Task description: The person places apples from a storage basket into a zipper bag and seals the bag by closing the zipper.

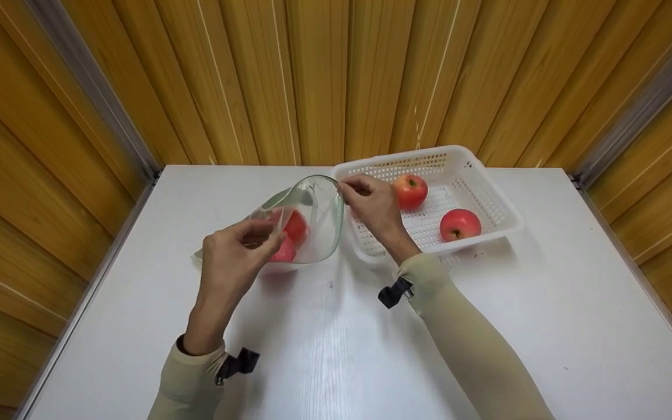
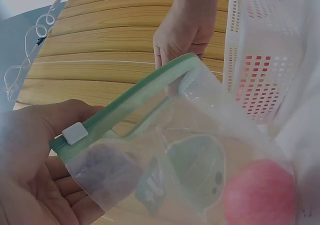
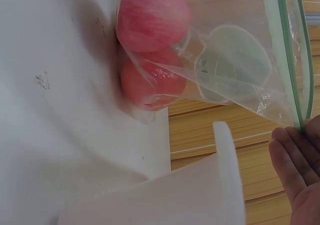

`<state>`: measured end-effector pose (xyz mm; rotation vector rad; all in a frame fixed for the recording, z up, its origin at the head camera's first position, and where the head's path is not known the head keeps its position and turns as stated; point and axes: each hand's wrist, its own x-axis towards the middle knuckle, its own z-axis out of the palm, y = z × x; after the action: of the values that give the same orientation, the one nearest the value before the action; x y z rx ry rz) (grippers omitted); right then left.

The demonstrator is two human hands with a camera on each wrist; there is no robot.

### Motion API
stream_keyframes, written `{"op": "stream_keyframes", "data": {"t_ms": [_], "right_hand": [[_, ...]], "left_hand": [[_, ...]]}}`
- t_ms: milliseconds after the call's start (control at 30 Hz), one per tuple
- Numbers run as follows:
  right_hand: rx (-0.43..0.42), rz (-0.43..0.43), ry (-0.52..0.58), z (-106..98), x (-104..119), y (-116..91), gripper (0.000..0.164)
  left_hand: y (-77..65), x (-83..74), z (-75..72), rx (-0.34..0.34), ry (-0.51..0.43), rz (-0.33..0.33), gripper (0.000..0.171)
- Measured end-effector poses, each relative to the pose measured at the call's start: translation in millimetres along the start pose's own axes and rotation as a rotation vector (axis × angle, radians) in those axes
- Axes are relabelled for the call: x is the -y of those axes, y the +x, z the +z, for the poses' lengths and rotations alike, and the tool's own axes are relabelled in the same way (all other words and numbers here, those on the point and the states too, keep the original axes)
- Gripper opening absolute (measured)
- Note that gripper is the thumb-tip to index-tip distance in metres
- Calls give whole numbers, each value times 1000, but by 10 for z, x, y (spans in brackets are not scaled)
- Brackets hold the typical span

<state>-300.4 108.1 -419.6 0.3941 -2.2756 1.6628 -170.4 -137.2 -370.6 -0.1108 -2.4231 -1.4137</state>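
A clear zip bag (image 1: 323, 233) with a green-edged mouth stands on the table, its mouth gaping. Two red apples (image 3: 154, 17) lie at its bottom. My left hand (image 1: 234, 256) pinches one end of the mouth, beside a white slider (image 2: 75, 133) on the green zip strip. At the opposite end, my right hand (image 1: 375, 207) pinches the bag's rim between thumb and fingers. Right of the bag is a white plastic basket (image 1: 502, 204) holding two more apples, one red apple (image 1: 410, 192) near the back and another apple (image 1: 460, 225) nearer the front.
The white table (image 1: 324, 350) is bounded by wood-patterned panels (image 1: 318, 81) at the back and sides. The basket's near left corner stands close to the bag, under my right forearm. A white cord (image 2: 27, 60) hangs in the left wrist view.
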Motion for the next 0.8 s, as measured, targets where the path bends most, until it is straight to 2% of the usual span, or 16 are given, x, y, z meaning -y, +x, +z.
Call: {"op": "stream_keyframes", "data": {"t_ms": [167, 367, 500, 667, 800], "right_hand": [[6, 0, 9, -1, -19, -11, 13], [20, -29, 48, 12, -35, -19, 12], [36, -47, 81, 23, -38, -31, 12], [35, -58, 85, 26, -42, -43, 13], [31, -65, 85, 28, -46, -43, 12]], "left_hand": [[99, -36, 0, -3, -30, -48, 27], [286, 17, 63, 20, -24, -94, 31], [367, 88, 151, 6, -9, -69, 28], [389, 158, 254, -89, -15, -7, 16], [373, 186, 321, -158, -49, 28, 13]]}}
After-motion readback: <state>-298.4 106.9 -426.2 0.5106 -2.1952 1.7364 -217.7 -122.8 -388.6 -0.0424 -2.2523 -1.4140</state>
